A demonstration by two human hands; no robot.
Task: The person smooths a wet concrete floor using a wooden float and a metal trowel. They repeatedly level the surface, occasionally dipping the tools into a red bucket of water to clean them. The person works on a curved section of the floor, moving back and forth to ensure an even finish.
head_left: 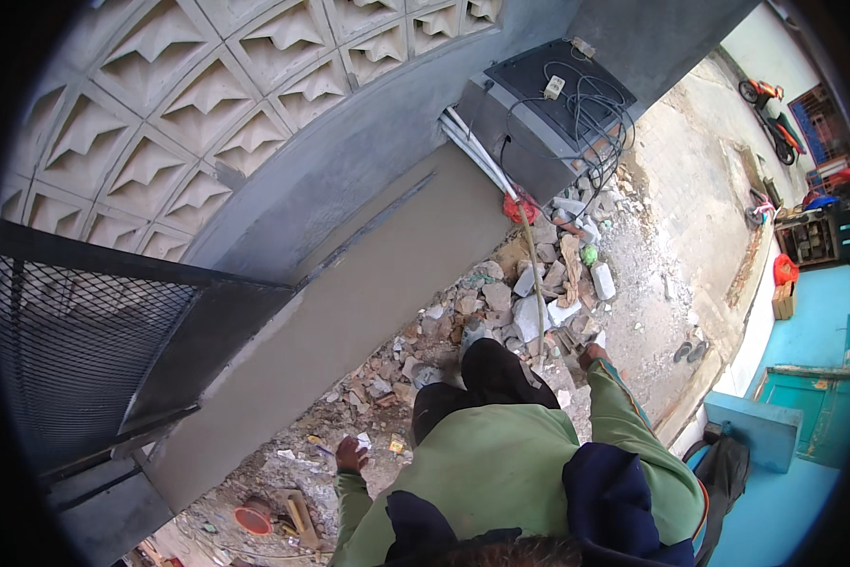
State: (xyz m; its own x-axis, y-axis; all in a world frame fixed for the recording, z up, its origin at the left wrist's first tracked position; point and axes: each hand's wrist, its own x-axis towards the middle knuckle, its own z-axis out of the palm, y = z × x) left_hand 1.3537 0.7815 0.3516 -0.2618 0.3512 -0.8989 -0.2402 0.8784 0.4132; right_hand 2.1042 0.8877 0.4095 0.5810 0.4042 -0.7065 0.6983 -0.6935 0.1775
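Note:
My left hand (352, 455) hangs low over the rubble-strewn ground, its fingers apart and nothing in them. My right hand (593, 355) is closed at the right edge of the rubble heap (497, 296). Beside its fingers lies a greyish piece (566, 342), too small to name, and whatever the hand grips is hard to see. A thin wooden stick (532, 255) leans across the heap, just left of that hand. In front of my knees runs a low wall with smooth grey plaster (349, 312).
A black mesh gate (94, 331) stands at left. A grey pillar base (538, 123) carries coiled cables (595, 109); white pipes (479, 151) lean against it. An orange-red bowl (254, 517) lies at lower left. A motorcycle (774, 118) is parked far right.

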